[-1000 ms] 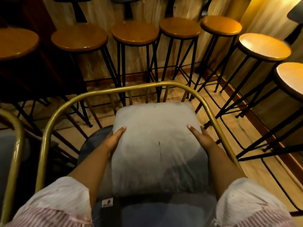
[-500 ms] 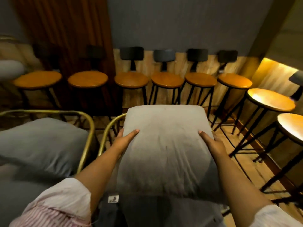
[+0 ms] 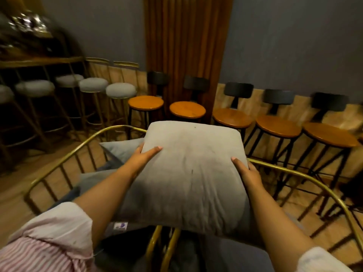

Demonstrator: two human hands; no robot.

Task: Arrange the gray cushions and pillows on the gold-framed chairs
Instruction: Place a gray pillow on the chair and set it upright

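Note:
I hold a square gray cushion (image 3: 188,173) up in front of me, above the gap between two gold-framed chairs. My left hand (image 3: 144,156) grips its left edge and my right hand (image 3: 245,171) grips its right edge. The left gold-framed chair (image 3: 64,163) carries another gray pillow (image 3: 121,148) leaning at its back and a gray seat cushion (image 3: 94,179) below it. The right gold-framed chair (image 3: 306,177) curves around to my right, its seat mostly hidden by the cushion and my arm.
Wooden-topped stools with black legs (image 3: 277,128) line the wall ahead and to the right. Gray-padded gold stools (image 3: 120,90) stand under a counter (image 3: 39,60) at the left. A wooden slatted panel (image 3: 186,46) rises behind. Floor shows between the chairs and stools.
The cushion has been lifted off the chair seat and carried leftward with both hands. My view has swung left and up, showing the neighbouring chair and the gray stools.

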